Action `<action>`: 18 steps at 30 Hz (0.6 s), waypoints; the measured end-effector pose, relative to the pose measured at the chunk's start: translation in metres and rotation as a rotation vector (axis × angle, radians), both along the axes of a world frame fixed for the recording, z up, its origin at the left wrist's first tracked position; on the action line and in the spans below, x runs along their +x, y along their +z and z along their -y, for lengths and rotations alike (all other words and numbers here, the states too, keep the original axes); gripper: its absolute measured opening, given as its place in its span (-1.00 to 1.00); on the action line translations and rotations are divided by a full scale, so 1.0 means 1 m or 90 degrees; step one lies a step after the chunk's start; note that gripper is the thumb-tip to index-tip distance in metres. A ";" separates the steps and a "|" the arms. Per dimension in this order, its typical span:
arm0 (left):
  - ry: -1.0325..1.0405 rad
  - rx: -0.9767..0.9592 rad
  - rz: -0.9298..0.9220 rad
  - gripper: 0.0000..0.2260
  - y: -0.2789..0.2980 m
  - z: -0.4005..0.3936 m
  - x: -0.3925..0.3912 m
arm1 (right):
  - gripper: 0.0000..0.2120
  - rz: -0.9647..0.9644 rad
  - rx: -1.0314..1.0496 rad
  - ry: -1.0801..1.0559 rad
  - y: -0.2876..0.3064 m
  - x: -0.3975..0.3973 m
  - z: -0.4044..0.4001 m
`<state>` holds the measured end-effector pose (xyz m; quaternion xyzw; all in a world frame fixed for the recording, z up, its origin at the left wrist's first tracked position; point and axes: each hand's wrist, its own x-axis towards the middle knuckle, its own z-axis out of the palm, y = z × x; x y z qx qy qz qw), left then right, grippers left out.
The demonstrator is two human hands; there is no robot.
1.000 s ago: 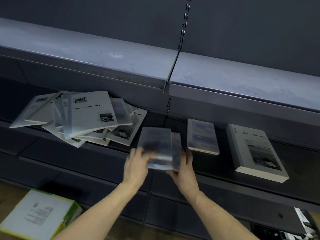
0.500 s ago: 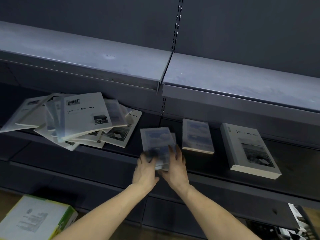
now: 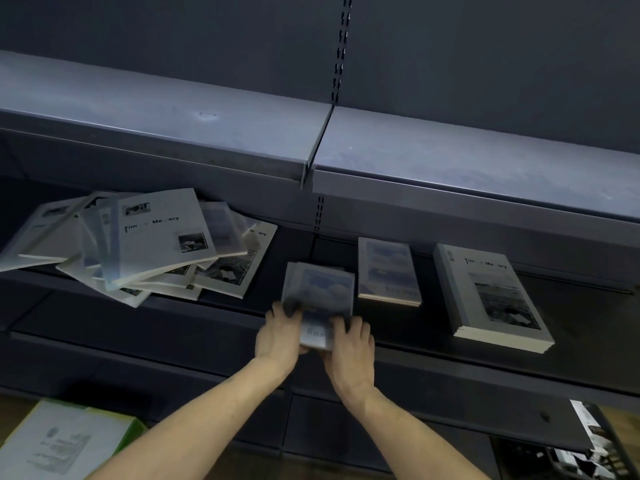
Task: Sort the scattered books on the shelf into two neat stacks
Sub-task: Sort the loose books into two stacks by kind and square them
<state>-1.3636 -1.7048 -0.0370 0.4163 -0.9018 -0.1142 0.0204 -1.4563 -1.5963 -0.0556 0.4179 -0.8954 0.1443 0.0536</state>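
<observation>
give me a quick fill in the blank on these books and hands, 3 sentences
1. Both hands, left and right, hold a bundle of small ____.
2. The messy pile lies to the ____ of the hands.
3. The neat stacks on the shelf right of the hands number ____: a small one and a large one.

Missing words: books; left; two

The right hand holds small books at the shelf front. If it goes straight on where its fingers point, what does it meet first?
The right hand points toward the shelf back. Beyond the small books it grips, the way looks free to the back panel; depth is unclear.
</observation>
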 end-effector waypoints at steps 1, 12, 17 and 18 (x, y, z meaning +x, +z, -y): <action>-0.004 0.007 0.008 -0.34 0.001 -0.001 0.000 | -0.35 0.006 0.002 -0.011 0.000 -0.002 0.000; -0.003 -0.048 0.126 -0.21 0.002 -0.007 -0.003 | -0.34 0.107 0.065 0.115 0.011 -0.012 0.017; -0.017 -0.093 0.077 -0.29 0.003 -0.010 0.001 | -0.28 0.100 0.038 0.143 0.014 -0.014 0.012; -0.017 -0.095 0.040 -0.27 0.004 -0.009 0.002 | -0.27 0.079 0.027 0.152 0.017 -0.016 0.011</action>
